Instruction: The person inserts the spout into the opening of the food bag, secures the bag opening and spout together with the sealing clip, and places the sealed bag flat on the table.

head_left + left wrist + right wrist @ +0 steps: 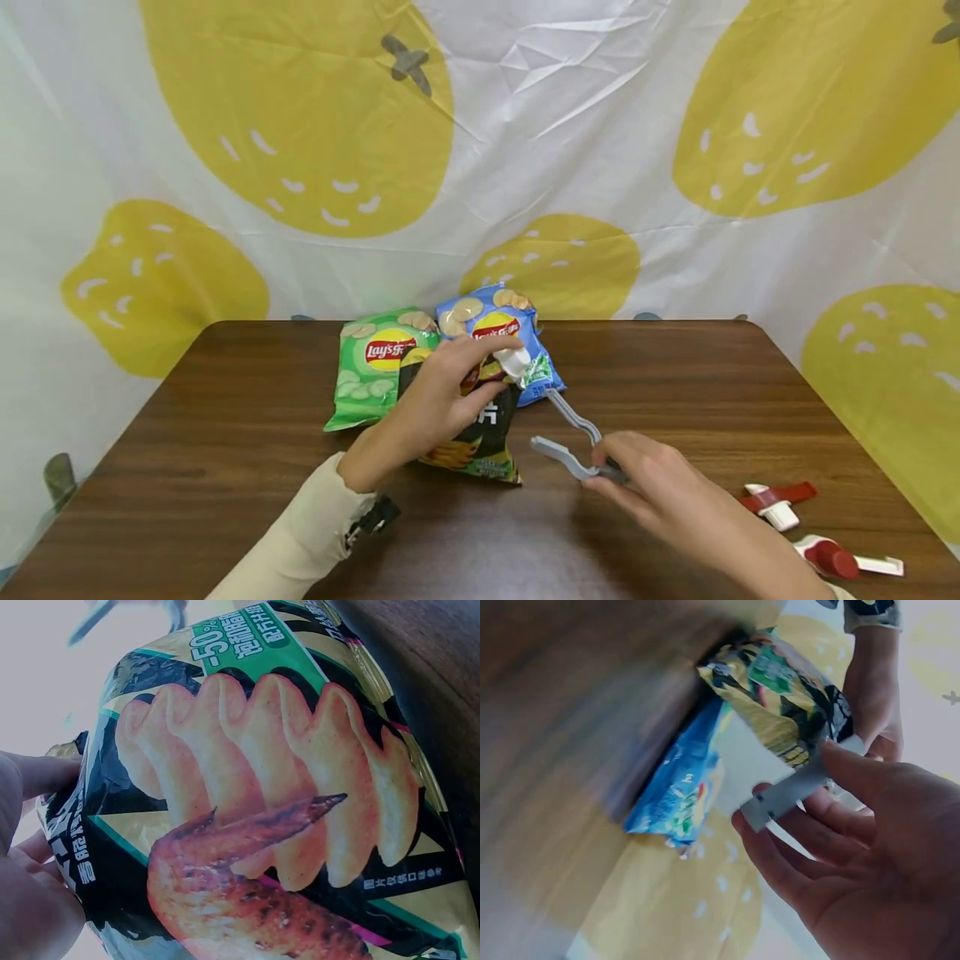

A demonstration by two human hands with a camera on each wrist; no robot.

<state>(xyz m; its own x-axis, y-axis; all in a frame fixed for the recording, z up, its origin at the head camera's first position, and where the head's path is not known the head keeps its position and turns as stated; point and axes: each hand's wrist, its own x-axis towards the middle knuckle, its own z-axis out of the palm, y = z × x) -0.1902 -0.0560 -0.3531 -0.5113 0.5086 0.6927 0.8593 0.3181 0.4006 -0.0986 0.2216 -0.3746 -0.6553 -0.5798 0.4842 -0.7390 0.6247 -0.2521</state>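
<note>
My left hand grips a black chip bag, with thumb and fingers round its upper part; fingers also show at the bag's edge in the left wrist view. A small white piece sits by those fingertips; I cannot tell if it is fixed to the bag. My right hand pinches a grey bag clip at its hinged end. The clip's two wavy arms are spread in a V pointing at the black bag, apart from it. In the right wrist view the clip lies across the fingers.
A green Lay's bag and a blue Lay's bag lie behind the black one. Two red and white clips rest at the right of the wooden table. A lemon-printed cloth hangs behind.
</note>
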